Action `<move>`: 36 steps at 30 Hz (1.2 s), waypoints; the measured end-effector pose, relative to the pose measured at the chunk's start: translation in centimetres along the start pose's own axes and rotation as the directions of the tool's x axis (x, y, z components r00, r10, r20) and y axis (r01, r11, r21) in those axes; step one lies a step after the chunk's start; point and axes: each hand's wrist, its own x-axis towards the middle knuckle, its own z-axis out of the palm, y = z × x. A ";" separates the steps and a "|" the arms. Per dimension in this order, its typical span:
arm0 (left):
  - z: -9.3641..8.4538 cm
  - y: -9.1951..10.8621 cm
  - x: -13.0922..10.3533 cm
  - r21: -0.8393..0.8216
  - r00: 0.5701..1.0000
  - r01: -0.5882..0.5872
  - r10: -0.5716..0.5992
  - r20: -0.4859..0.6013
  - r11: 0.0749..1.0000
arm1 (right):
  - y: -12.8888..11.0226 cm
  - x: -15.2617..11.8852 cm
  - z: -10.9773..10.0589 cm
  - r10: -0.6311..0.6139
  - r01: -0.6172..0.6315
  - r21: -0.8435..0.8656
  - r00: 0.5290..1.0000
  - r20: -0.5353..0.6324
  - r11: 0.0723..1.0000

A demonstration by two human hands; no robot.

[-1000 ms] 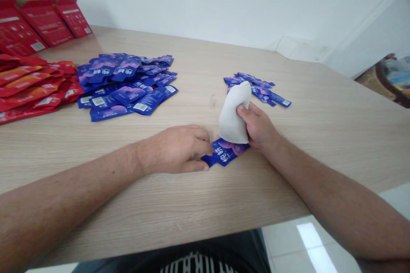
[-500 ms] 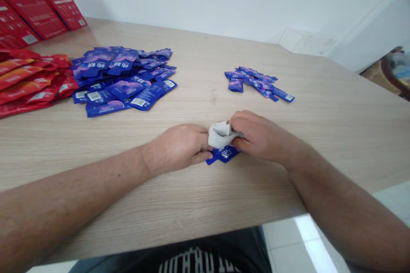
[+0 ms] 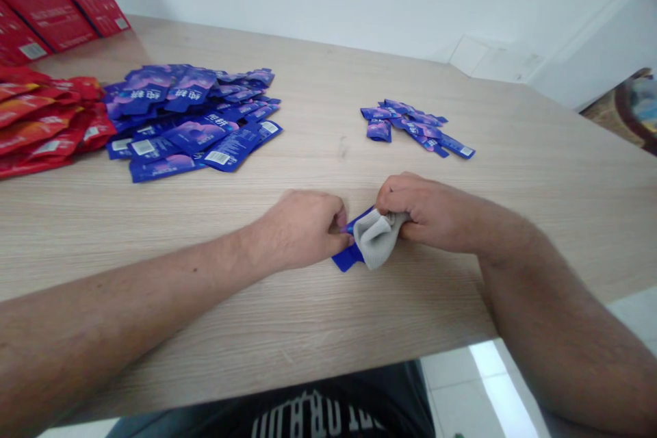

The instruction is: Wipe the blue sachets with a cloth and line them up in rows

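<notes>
With fingers (image 3: pixel 393 197) closed over the table (image 3: pixel 256 342), right of piled blue packets (image 3: pixel 198 133), gripping bunched pale cloth (image 3: pixel 377 239) in the right hand (image 3: pixel 428 212) and pinching in the left hand (image 3: pixel 308 227) one blue sachet (image 3: pixel 348 257) partly under that cloth, with white Chinese characters (image 3: pixel 148 94) and barcodes (image 3: pixel 217 158) on that pile.

Much of the blue sachet (image 3: pixel 348 259) is covered by the grey-white cloth (image 3: pixel 378 238), in whose folds some fingertips of the right hand (image 3: pixel 394 215) are concealed. Most fingers of the left hand (image 3: pixel 311 229) are hidden beneath it. Red cartons (image 3: pixel 46 3) and red packets (image 3: pixel 48 116) are cut by the left edge, shirt lettering (image 3: pixel 315 417) by the bottom. Fine print on the blue pile (image 3: pixel 192 126) is too small to be read.
</notes>
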 end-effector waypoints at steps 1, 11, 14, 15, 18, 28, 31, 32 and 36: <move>0.1 0.4 0.2 0.007 1.000 0.023 -0.023 0.004 1.000 | 0.0 0.0 0.0 0.001 -0.001 0.009 1.000 0.006 1.000; 0.9 2.5 0.3 0.076 1.000 0.020 -0.021 0.020 0.997 | -0.2 0.4 0.2 -0.013 0.012 0.019 1.000 0.019 1.000; 0.9 2.5 0.2 0.069 1.000 0.009 -0.011 0.024 0.998 | 0.0 0.2 -0.2 -0.005 0.004 0.037 1.000 0.023 0.999; 1.0 2.4 0.1 0.061 1.000 0.008 -0.008 0.010 0.998 | 0.1 -0.1 -0.6 0.003 -0.004 0.043 1.000 0.023 0.999; 1.4 2.4 -0.1 0.042 0.997 0.012 -0.008 -0.077 0.999 | 0.6 -1.5 -2.3 0.101 -0.101 0.051 0.995 0.010 0.994; 1.9 3.2 -0.4 0.088 0.996 -0.033 0.040 -0.079 0.996 | -0.6 -0.5 -1.5 0.183 -0.270 0.272 0.934 0.307 0.923; 1.4 3.3 -0.3 0.061 1.000 -0.029 0.029 -0.011 0.998 | -1.0 0.1 -0.9 0.163 -0.247 0.274 0.941 0.297 0.929; 1.2 3.2 -0.2 0.055 1.000 -0.025 0.024 0.017 0.998 | -1.0 0.1 -0.8 0.144 -0.221 0.265 0.949 0.281 0.939; 0.2 1.6 0.3 0.038 0.997 0.004 -0.007 0.076 0.999 | -0.3 -0.1 -0.2 0.054 -0.061 0.100 0.996 0.071 0.993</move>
